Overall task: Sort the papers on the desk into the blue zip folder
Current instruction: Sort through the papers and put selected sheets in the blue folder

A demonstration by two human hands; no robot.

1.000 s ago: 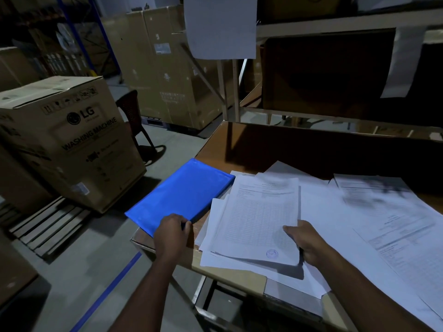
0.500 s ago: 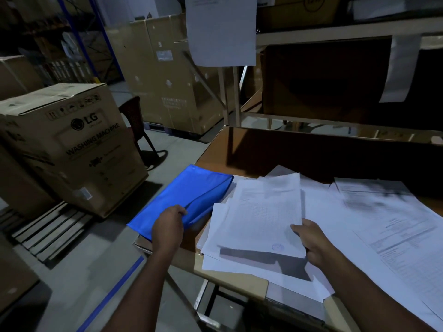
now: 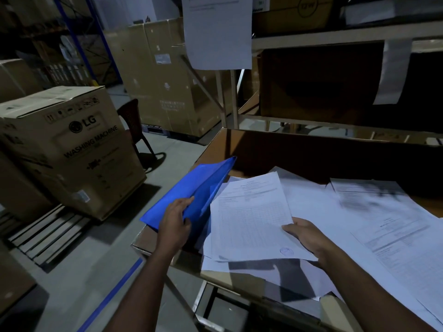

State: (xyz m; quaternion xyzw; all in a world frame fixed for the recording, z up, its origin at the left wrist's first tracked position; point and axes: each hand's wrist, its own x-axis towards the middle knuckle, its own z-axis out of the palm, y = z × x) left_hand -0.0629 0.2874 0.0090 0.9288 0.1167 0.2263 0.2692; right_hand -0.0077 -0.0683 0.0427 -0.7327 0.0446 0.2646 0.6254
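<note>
Both grips clamped: left hand point(image 3: 174, 219) on blue folder point(image 3: 191, 190) (tilted up), right hand point(image 3: 303, 233) pinching sheet point(image 3: 251, 216).

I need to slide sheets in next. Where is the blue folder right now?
In the head view, the blue folder is at the desk's left edge, tilted up and held by the left hand, beside the papers.

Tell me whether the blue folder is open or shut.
Open. The left hand grips the folder at its near edge, and its two blue sides gape apart in a wedge towards the papers.
</note>
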